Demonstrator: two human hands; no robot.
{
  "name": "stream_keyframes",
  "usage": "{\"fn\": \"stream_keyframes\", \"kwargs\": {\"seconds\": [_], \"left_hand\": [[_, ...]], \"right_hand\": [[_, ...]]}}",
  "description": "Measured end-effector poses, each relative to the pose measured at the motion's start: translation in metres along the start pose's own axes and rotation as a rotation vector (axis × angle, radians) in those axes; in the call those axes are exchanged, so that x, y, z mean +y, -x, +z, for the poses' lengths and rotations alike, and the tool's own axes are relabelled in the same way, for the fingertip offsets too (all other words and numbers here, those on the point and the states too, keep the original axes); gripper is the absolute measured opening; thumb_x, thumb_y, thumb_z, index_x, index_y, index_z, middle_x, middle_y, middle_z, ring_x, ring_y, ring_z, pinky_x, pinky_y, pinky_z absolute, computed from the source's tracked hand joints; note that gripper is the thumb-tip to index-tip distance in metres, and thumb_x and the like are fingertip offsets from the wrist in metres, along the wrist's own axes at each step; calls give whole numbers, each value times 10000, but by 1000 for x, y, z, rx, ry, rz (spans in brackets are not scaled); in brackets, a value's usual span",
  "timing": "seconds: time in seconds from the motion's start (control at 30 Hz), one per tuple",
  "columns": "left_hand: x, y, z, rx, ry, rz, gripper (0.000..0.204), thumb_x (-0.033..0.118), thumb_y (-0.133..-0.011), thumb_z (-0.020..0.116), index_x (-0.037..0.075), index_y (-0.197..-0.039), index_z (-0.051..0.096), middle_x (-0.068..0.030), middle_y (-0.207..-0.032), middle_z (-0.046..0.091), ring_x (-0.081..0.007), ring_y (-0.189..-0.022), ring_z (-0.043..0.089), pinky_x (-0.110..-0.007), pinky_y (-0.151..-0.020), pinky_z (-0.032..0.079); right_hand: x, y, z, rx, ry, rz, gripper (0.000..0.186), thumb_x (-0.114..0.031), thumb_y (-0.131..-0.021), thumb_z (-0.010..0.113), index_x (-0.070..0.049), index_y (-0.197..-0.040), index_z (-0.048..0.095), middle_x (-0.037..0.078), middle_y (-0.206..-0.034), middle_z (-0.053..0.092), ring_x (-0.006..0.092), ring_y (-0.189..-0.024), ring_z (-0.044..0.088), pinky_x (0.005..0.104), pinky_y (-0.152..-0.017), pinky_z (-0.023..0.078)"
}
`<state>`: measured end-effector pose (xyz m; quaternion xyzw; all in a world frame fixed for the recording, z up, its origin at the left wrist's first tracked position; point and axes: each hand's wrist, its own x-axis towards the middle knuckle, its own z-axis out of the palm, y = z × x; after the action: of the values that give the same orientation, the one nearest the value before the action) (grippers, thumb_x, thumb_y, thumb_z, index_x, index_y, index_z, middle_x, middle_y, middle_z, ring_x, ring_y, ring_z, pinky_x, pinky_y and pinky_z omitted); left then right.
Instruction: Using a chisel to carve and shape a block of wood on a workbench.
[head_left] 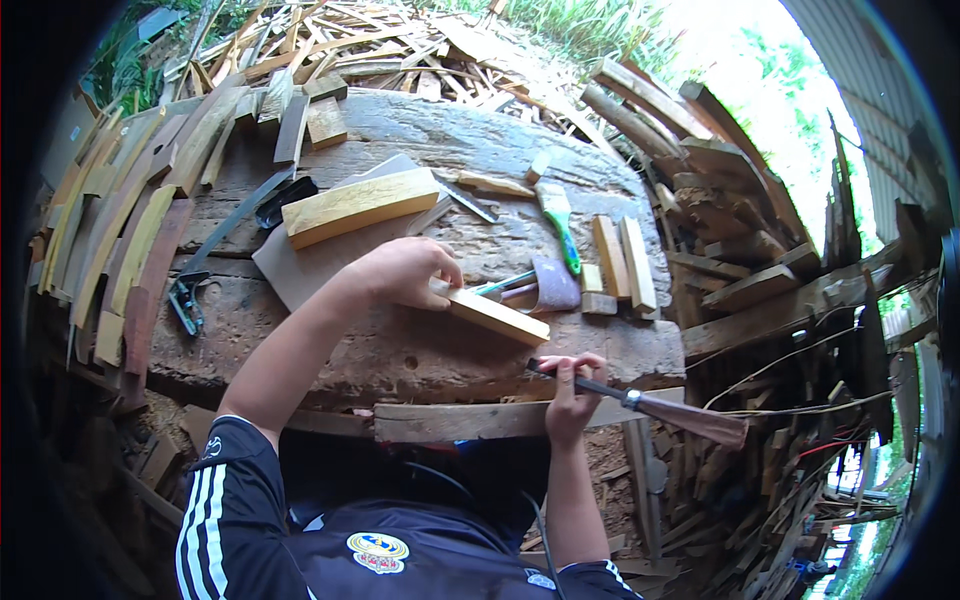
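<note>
My left hand (pixel 410 272) is closed on the left end of a pale wooden block (pixel 495 316), which lies tilted on the bench near its front edge. In my right hand (pixel 576 392) is a chisel (pixel 690 416), gripped along its dark metal blade. Its wooden handle points out to the right, and the blade's tip sits just past my fingers, close to the block's right end but apart from it. A curled purple sheet, perhaps sandpaper (pixel 557 285), lies just behind the block, beside thin teal and dark sticks.
On the rough wooden bench (pixel 420 125) rests a larger yellowish block (pixel 360 205) on a flat board. A green-handled brush (pixel 560 225) and several small wood pieces (pixel 625 262) lie to the right. A long metal tool (pixel 187 300) lies at left. Planks (pixel 150 235) and offcuts surround the bench.
</note>
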<state>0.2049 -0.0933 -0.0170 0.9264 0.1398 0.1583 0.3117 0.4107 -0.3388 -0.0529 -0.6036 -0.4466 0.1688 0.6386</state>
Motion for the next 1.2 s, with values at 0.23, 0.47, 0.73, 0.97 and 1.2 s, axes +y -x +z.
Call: {"fn": "stream_keyframes", "kwargs": {"seconds": [0.23, 0.47, 0.73, 0.97, 1.2], "left_hand": [[-17, 10, 18, 44, 94, 141, 116, 202, -696, 727, 119, -766, 687, -82, -916, 633, -307, -867, 643, -404, -766, 516], [-34, 20, 30, 142, 222, 97, 230, 152, -690, 732, 99, -914, 740, -71, -877, 621, -286, -860, 640, -382, -778, 517], [-33, 17, 31, 152, 309, 112, 315, 121, -691, 740, 52, -998, 735, -96, -930, 648, -272, -886, 652, -351, -824, 521], [-22, 20, 27, 146, 317, 70, 328, 71, -702, 740, 25, -1026, 720, -104, -962, 651, -253, -898, 653, -323, -832, 526], [-16, 14, 23, 134, 378, 43, 312, 46, -696, 740, 25, -1006, 717, -98, -943, 648, -243, -882, 649, -329, -805, 531]], "right_hand": [[-14, 4, 16, -101, 210, -51, 191, -179, -1048, 409, -13, -1143, 394, 142, -822, 668, 214, -849, 649, 357, -879, 488], [-8, -7, 26, 32, 351, -20, 125, -129, -987, 492, -19, -1045, 495, 45, -747, 592, 137, -726, 557, 275, -776, 456], [-10, -8, 16, 38, 75, 171, 88, -79, -971, 507, -85, -1057, 522, 33, -746, 578, 57, -538, 430, 194, -457, 332], [-7, -9, 11, 27, -24, 258, 94, -60, -967, 517, -54, -1061, 510, 76, -774, 615, 81, -512, 481, 201, -462, 393], [-11, -14, 10, -20, -22, 299, 126, -68, -975, 525, -30, -1092, 497, 109, -819, 641, 117, -569, 572, 223, -539, 501]]}}
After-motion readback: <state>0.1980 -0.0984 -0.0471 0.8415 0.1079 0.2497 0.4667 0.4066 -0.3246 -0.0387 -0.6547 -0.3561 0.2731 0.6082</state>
